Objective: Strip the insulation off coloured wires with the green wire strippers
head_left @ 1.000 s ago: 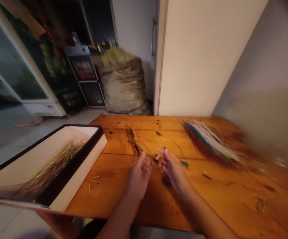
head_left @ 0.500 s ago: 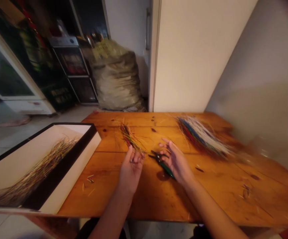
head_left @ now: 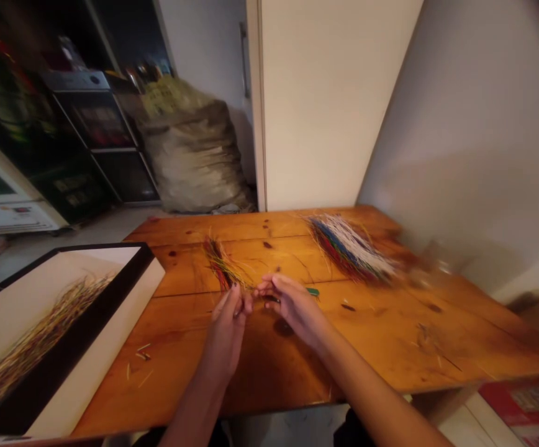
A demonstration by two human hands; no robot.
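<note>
My left hand (head_left: 226, 326) sits on the near side of the wooden table (head_left: 390, 335), its fingers closed and touching the end of a small bundle of multicoloured strands (head_left: 220, 268). I cannot tell whether it pinches any strand. My right hand (head_left: 292, 304) curls around green-handled snips (head_left: 313, 291), which are mostly hidden by the fingers. Only the green handle end and a bit of dark metal show. A larger bundle of white, blue, red and green strands (head_left: 348, 248) lies farther back on the right, apart from both hands.
A white box (head_left: 83, 385) with a black rim holds long pale strands at the table's left edge. Short cut bits (head_left: 143, 356) lie near it. Behind the table stand a bulging woven sack (head_left: 190, 155), a dark appliance (head_left: 92, 118) and a tall white cabinet (head_left: 325, 105).
My hands have moved closer together, and the right hand now covers most of the snips. The whole scene has shifted left in the view.
</note>
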